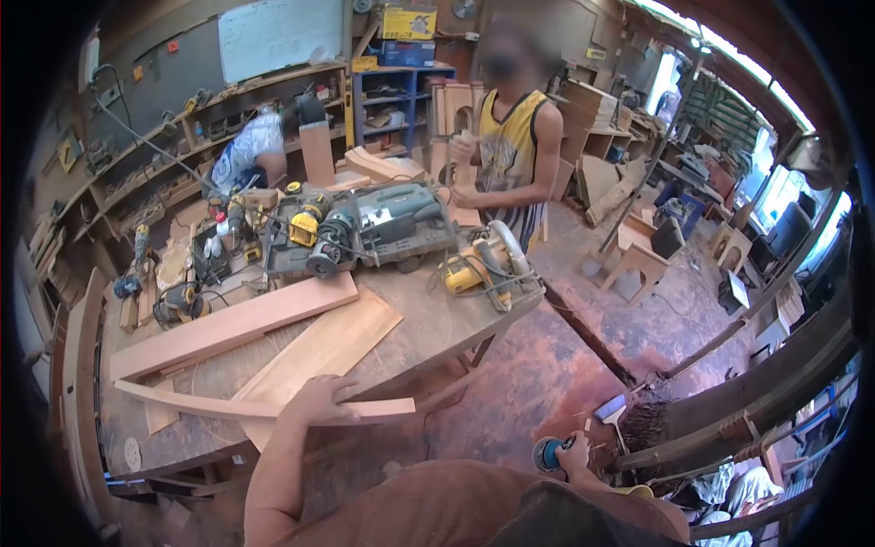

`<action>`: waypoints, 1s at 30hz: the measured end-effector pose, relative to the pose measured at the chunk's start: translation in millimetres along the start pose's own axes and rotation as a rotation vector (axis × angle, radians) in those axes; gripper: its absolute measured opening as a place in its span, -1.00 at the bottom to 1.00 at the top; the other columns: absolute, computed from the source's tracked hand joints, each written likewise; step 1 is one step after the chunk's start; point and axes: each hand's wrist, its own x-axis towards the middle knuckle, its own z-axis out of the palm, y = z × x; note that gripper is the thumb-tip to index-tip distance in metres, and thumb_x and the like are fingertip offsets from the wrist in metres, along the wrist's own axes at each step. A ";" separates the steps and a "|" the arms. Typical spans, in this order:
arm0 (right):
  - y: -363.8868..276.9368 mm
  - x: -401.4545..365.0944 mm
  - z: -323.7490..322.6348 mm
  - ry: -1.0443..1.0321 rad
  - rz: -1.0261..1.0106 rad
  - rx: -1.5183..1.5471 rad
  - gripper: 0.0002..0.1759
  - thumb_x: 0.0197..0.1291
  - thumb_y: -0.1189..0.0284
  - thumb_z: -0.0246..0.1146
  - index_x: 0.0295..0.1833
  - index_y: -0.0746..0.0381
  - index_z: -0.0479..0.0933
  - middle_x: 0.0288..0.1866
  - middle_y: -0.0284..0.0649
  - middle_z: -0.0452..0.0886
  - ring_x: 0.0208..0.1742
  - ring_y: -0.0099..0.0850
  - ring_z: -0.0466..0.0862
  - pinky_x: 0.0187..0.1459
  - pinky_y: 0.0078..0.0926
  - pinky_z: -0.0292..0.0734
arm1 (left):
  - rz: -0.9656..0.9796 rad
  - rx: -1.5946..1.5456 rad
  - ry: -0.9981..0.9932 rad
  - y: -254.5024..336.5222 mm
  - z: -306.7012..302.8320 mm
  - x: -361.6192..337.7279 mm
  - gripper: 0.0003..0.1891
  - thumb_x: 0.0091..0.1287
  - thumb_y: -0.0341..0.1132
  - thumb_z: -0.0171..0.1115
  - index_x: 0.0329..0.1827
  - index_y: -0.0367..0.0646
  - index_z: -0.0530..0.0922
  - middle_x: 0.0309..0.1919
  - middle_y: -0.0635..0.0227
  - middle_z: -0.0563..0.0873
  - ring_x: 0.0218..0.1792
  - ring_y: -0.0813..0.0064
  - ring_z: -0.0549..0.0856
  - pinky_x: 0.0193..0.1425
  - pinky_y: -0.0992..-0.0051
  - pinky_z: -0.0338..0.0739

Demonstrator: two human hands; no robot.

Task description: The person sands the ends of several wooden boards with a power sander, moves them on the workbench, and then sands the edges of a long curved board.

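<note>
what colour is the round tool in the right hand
The round tool in the right hand is blue. It shows near the bottom of the head view.

daylight from right openings | fisheye edges dark | slight blur

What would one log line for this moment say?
left hand resting on curved wood strip on workbench | right hand gripping blue-disc tool low beside it | second person standing behind
</note>
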 end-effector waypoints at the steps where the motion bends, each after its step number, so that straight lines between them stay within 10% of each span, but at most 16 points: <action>1: 8.3 -1.2 0.8 0.013 -0.031 0.009 -0.38 -0.11 0.32 0.43 0.14 0.06 0.39 0.07 -0.03 0.49 0.12 0.13 0.54 0.13 0.09 0.50 | -0.071 0.014 -0.061 -0.5 6.8 -7.4 -0.27 -0.07 0.15 0.59 0.20 0.04 0.68 0.09 0.10 0.72 0.20 0.03 0.64 0.34 0.17 0.48; 4: 23.3 -2.6 14.0 -0.001 -0.085 0.157 -0.40 -0.11 0.33 0.44 0.11 0.09 0.41 0.05 -0.02 0.50 0.11 0.11 0.54 0.11 0.07 0.49 | -0.320 0.236 -0.199 -4.5 16.5 -15.2 -0.38 -0.09 0.13 0.60 0.03 0.01 0.73 -0.02 0.12 0.76 0.11 0.04 0.69 0.25 0.13 0.53; 18: -71.0 -66.0 27.2 0.222 -0.164 0.334 -0.45 -0.06 0.43 0.42 0.09 0.25 0.41 -0.03 0.04 0.51 0.01 -0.01 0.57 0.11 -0.10 0.46 | 0.077 0.299 -0.132 -42.1 23.7 -19.0 -0.41 0.04 0.15 0.48 0.07 0.02 0.69 -0.12 0.11 0.78 -0.01 0.03 0.74 0.12 0.10 0.60; 30: -200.6 -119.1 -4.5 -0.040 -0.241 0.446 -0.43 0.21 0.42 0.37 0.27 0.36 0.36 0.17 0.00 0.48 0.16 -0.19 0.51 0.26 -0.25 0.37 | 0.044 0.274 -0.106 -53.7 29.7 -27.2 -0.62 0.11 -0.02 0.46 -0.05 0.04 0.75 -0.25 0.16 0.81 -0.16 0.07 0.80 -0.05 0.13 0.69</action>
